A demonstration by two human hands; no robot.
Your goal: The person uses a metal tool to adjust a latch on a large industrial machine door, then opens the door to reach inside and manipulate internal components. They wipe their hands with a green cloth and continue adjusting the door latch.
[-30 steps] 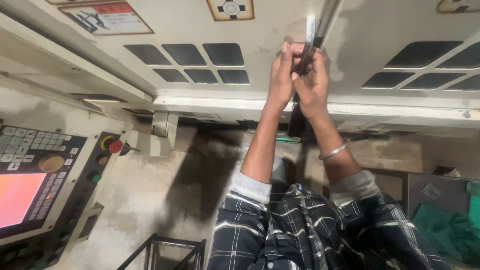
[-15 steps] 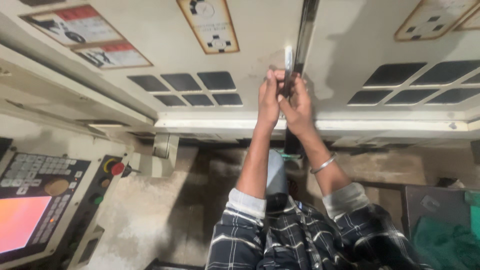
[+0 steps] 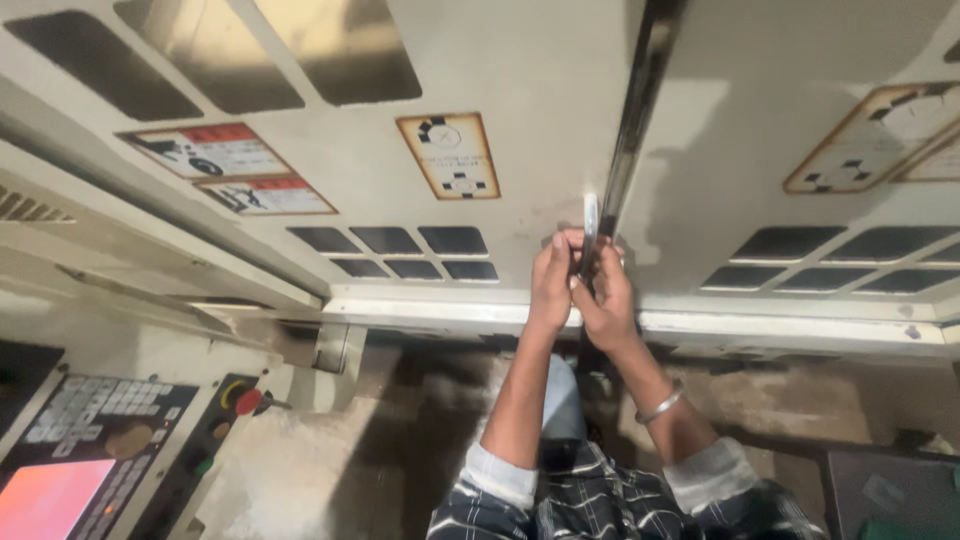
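Cream machine doors (image 3: 560, 90) (seam between): left hand (image 3: 551, 285), right hand (image 3: 605, 300) clamp handle (image 3: 590, 225).

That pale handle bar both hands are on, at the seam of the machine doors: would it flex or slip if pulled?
Probably stiff: the handle bar looks like straight metal fixed to the door panel. It seems smooth, so possibly slippery; left hand and right hand both wrap it. It likely will not roll.

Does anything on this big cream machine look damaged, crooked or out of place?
Nothing looks broken or askew. The cream metal machine doors are scuffed and grimy near the dark vertical gap, where the left hand and right hand grip a slim silver tool. The warning stickers sit flat.
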